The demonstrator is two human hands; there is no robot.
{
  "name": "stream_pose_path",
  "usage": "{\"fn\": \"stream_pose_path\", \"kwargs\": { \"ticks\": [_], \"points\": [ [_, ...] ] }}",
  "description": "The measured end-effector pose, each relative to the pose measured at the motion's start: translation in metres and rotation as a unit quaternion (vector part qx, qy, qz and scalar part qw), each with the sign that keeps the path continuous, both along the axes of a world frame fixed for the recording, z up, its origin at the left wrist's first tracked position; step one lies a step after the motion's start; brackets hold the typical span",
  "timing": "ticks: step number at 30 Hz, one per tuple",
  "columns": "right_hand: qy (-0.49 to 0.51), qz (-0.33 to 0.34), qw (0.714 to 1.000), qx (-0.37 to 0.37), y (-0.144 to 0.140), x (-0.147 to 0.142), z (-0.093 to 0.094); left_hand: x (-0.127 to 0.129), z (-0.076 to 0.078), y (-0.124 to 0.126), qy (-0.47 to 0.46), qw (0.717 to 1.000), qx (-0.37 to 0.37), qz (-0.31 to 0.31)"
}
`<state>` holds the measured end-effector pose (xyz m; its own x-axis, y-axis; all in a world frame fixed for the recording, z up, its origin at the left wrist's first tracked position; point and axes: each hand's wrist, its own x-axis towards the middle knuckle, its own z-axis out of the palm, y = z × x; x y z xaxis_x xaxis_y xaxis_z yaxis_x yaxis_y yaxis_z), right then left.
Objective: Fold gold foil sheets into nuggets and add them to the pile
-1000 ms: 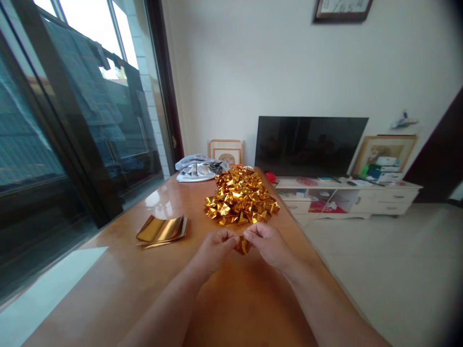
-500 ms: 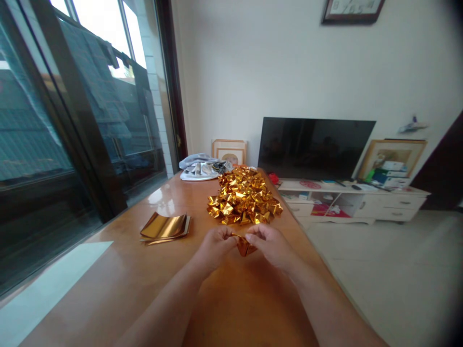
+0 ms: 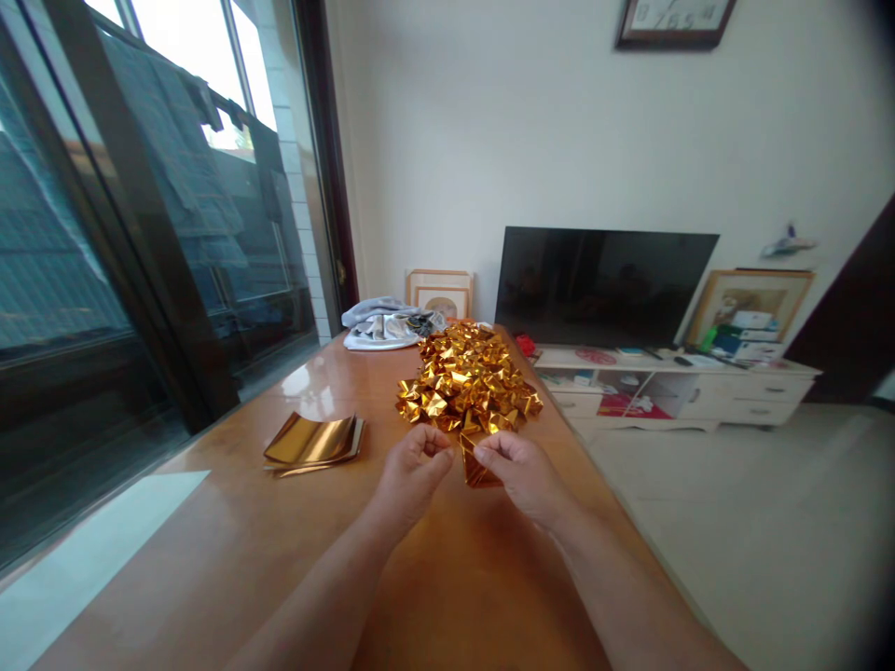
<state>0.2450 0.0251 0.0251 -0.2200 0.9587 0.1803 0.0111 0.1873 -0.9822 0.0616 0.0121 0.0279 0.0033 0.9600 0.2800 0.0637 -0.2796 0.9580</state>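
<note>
My right hand (image 3: 518, 472) pinches a folded piece of gold foil paper (image 3: 479, 469) between thumb and fingers, low over the wooden table (image 3: 447, 596). Just left of that piece is my left hand (image 3: 414, 471), its thumb and forefinger curled close together. A small gap shows between its fingertips and the foil, and nothing can be seen in them. Beyond both hands lies a pile of folded shiny gold foil pieces (image 3: 468, 377). To the left rests a stack of flat gold foil sheets (image 3: 312, 442), slightly curled.
A pale sheet (image 3: 104, 550) lies along the table's left edge. Crumpled grey cloth (image 3: 388, 326) sits at the far end, near a framed picture (image 3: 440, 291). Past the table's right edge are a television (image 3: 605, 287) and a low white cabinet (image 3: 741, 387). Glass doors stand at left.
My left fingers have come off the foil piece and moved slightly left. The piece has turned in my right hand and now shows a flatter, squarer side. The view has shifted slightly.
</note>
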Motion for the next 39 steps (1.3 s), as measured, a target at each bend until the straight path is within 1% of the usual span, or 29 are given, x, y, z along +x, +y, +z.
{"fn": "stream_pose_path", "kwargs": {
  "ticks": [3,9,15,18,22,27,33,36,39],
  "points": [
    [-0.006,-0.005,1.0,0.0,0.0,-0.002,-0.002,0.0,0.001,0.0,0.011,1.0,0.016,0.017],
    [-0.034,-0.012,0.999,0.023,-0.002,-0.006,-0.005,0.003,-0.001,-0.002,-0.005,1.0,-0.013,0.019],
    [-0.073,-0.034,0.995,0.058,-0.003,-0.009,-0.006,0.005,-0.002,-0.002,-0.001,0.999,-0.011,0.038],
    [-0.073,-0.036,0.994,0.067,-0.005,-0.01,-0.006,0.005,-0.003,-0.001,0.003,0.999,-0.013,0.04],
    [-0.059,-0.027,0.996,0.06,-0.006,-0.012,-0.007,0.004,-0.005,0.0,0.013,0.999,-0.013,0.046],
    [-0.072,-0.04,0.993,0.079,-0.005,-0.014,-0.01,0.004,-0.005,0.0,0.02,0.998,-0.014,0.056],
    [-0.081,-0.044,0.993,0.079,-0.007,-0.016,-0.013,0.003,-0.008,0.002,0.047,0.997,-0.004,0.059],
    [-0.081,-0.055,0.992,0.08,-0.007,-0.017,-0.013,0.004,-0.009,0.003,0.036,0.998,-0.005,0.06],
    [-0.081,-0.058,0.991,0.086,-0.008,-0.017,-0.012,0.004,-0.009,0.002,0.003,0.999,-0.024,0.037]
  ]
}}
